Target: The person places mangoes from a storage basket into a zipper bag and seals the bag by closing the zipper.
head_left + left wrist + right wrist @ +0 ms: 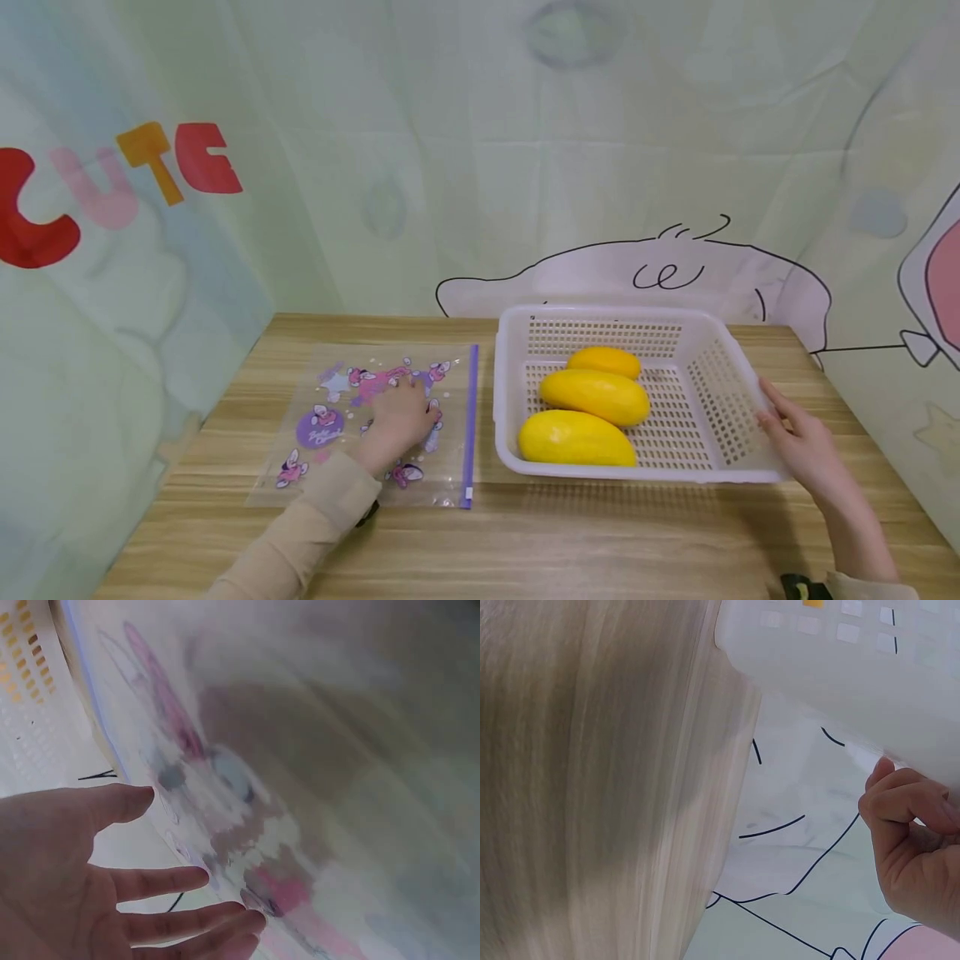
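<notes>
A clear zip bag (442, 492) printed with pink and purple cartoon figures lies flat on the table, its purple zip strip toward the basket. My left hand (401, 412) rests on the bag; in the left wrist view the left hand (150, 892) has its fingers spread and loosely extended over the print. My right hand (806, 442) grips the right rim of a white plastic basket (750, 475); the right wrist view shows the right hand (919, 832) with curled fingers at the basket's edge (840, 690). Inside the basket, at its left, lie three yellow oblong fruits (592, 396), mango-like in shape.
The wood-grain table (570, 542) has its back edge against a pale cloth backdrop (420, 167) with cartoon drawings and coloured letters. A shadow falls on the table in front of the basket.
</notes>
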A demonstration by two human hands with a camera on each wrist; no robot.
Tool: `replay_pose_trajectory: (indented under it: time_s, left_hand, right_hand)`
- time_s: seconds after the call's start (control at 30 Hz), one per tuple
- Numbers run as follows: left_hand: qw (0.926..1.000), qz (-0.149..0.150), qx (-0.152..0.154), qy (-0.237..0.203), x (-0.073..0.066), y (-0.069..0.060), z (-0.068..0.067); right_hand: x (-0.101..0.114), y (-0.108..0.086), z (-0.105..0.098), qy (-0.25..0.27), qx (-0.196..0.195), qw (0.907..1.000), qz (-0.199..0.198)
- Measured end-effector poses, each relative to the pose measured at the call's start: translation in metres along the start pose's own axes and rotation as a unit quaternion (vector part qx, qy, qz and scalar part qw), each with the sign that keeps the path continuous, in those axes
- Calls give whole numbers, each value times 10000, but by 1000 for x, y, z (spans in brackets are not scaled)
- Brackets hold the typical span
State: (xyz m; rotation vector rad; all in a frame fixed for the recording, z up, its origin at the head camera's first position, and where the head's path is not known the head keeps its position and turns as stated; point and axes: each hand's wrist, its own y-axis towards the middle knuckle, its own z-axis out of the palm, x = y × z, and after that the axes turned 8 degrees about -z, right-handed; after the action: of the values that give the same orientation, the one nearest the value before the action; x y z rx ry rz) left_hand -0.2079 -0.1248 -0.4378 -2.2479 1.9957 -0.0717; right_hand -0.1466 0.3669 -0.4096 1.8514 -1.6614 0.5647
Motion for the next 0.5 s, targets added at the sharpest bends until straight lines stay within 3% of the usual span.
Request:
replay_pose_trajectory:
  time_s: [0.33,0.5]
  left_hand:
    - [9982,328,-468,-183,-18,-3,6]
    - [9972,466,-561,-166,-28,-3,7]
  right_hand:
    - [2,2,0,-82,15,9999,94]
    - [2,2,1,-98,-12,9999,82]
